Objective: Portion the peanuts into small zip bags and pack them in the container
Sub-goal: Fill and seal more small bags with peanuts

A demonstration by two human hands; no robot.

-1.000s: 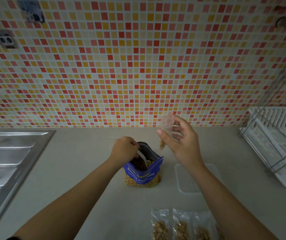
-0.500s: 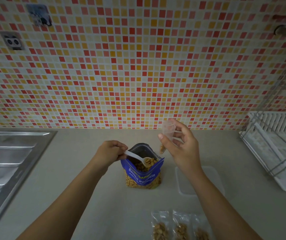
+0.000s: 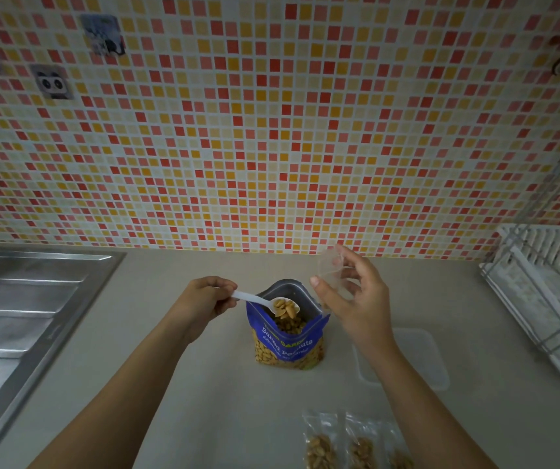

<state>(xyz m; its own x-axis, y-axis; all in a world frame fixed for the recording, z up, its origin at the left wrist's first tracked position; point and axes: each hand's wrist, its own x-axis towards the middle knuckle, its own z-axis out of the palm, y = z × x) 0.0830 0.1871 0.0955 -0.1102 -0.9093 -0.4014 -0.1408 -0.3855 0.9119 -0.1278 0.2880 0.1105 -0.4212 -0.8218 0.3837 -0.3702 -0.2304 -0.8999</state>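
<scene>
While the left hand (image 3: pixel 204 299) gripped a white spoon (image 3: pixel 251 297) heaped with peanuts (image 3: pixel 285 307) over the open blue peanut bag (image 3: pixel 288 346) at centre frame, the right hand (image 3: pixel 356 299) pinched a clear zip bag (image 3: pixel 331 269) just right of it. Filled zip bags (image 3: pixel 356 445) lay at the lower edge, and the clear container (image 3: pixel 420 360) sat further right.

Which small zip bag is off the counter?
The bag the right hand holds up near the peanut pouch; the other three lie on the counter.
</scene>
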